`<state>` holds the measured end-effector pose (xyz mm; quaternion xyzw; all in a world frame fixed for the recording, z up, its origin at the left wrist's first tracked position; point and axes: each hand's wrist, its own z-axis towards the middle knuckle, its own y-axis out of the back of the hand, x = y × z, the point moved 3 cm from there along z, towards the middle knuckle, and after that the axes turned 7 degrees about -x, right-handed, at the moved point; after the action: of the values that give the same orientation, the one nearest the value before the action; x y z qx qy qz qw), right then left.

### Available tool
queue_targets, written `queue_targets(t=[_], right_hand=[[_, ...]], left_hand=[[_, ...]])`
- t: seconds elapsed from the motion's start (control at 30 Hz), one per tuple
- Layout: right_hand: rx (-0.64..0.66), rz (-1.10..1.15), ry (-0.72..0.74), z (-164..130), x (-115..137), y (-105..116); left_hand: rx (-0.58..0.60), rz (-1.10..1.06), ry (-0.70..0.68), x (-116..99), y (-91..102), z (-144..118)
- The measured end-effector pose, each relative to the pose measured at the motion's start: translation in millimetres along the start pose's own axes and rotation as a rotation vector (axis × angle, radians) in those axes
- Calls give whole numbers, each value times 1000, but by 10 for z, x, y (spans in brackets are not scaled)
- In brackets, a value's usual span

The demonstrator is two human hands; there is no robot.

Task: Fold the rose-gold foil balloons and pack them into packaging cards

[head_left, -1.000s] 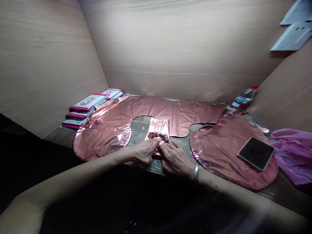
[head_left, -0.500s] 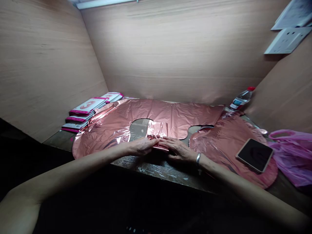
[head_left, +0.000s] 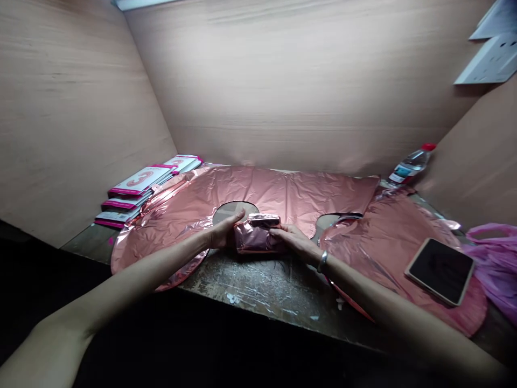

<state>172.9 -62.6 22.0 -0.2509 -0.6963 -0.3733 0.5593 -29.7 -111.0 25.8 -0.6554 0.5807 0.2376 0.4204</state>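
A folded rose-gold foil balloon (head_left: pixel 258 238) is held between my two hands above the near edge of the table. My left hand (head_left: pixel 226 230) grips its left side, thumb raised and the other fingers hidden behind the foil. My right hand (head_left: pixel 297 241) pinches its right side, with a silver bangle on the wrist. Beneath and behind lie large flat rose-gold foil balloons (head_left: pixel 262 180), curved in outline with rounded gaps, spread across the table.
Flat white-and-pink packets (head_left: pixel 139 180) are stacked at the left. A dark-screened tablet or phone (head_left: pixel 441 269) rests on the foil at right, beside a pink plastic bag (head_left: pixel 496 264). A red-capped bottle (head_left: pixel 412 166) leans at the back right. Wooden panels (head_left: pixel 283 81) enclose the table (head_left: pixel 258 291).
The folded foil has been lifted and tilted up from the table. My left hand has moved to its left side, and my right hand has gone from lying flat on it to pinching its right side.
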Motion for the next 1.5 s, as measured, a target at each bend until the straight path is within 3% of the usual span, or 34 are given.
queue_targets(t=[0.17,0.37,0.47,0.63,0.87,0.93,1.0,1.07,1.13,1.17,1.27,1.33,1.5], right_hand=[[-198,-62,-37,150,-98,0],[-361,-284,-89,271,-174,64],[-416,-376,-123,321,-199,90],[-433,-494,-179,364,-227,105],[-387,-655,-254,422,-150,79],[-360,-686,-257,439,-123,70],[-334,-712,-253,455,-106,61],[-309,-733,-242,470,-96,50],[-287,-754,-224,483,-90,34],[-279,-764,-212,487,-86,26],[-275,-793,-169,477,-60,24],[-282,-808,-133,430,-24,56],[-397,-843,83,175,117,189]], left_hand=[[4,40,-54,76,20,55],[-280,147,-112,74,-63,59],[-310,217,-145,37,-140,-2],[-405,553,-304,20,-210,-52],[-561,766,-268,29,-115,59],[-626,833,-322,4,-107,4],[-677,928,-465,-8,-155,-69],[-649,1095,-700,14,-284,-114],[-548,1302,-877,94,-445,-100],[-489,1397,-884,152,-510,-65],[-388,1578,-719,321,-605,67],[-381,1635,-670,385,-618,113],[-401,1635,-704,433,-576,127]])
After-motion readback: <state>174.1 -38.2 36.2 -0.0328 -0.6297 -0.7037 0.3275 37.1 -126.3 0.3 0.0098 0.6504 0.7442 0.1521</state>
